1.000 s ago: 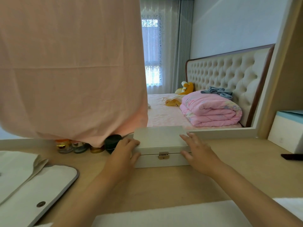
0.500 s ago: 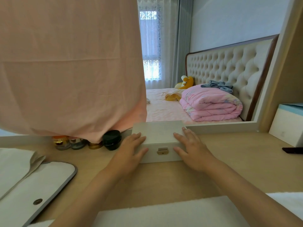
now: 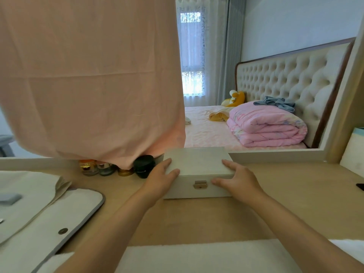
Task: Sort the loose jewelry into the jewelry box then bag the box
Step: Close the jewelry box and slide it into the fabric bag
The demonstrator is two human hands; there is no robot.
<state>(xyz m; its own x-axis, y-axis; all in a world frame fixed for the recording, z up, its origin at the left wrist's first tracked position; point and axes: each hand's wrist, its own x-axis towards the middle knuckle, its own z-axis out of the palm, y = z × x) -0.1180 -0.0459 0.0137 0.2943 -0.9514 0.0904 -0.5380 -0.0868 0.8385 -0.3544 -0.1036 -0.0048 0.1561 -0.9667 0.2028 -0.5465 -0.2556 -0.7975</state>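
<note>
On the desk (image 3: pixel 197 219), left hand (image 3: pixel 162 179) and right hand (image 3: pixel 238 180) rest flat-fingered on the closed jewelry box (image 3: pixel 197 161)

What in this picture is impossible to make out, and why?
Head view, the only one:
1. Inside of the jewelry box: the shut lid hides it, so no jewelry shows.
2. The small jars: the hanging pink cloth covers their tops.
3. The dark thing on the table: cut off by the right edge.
4. The grey patch near the left edge: too blurred to name.
</note>
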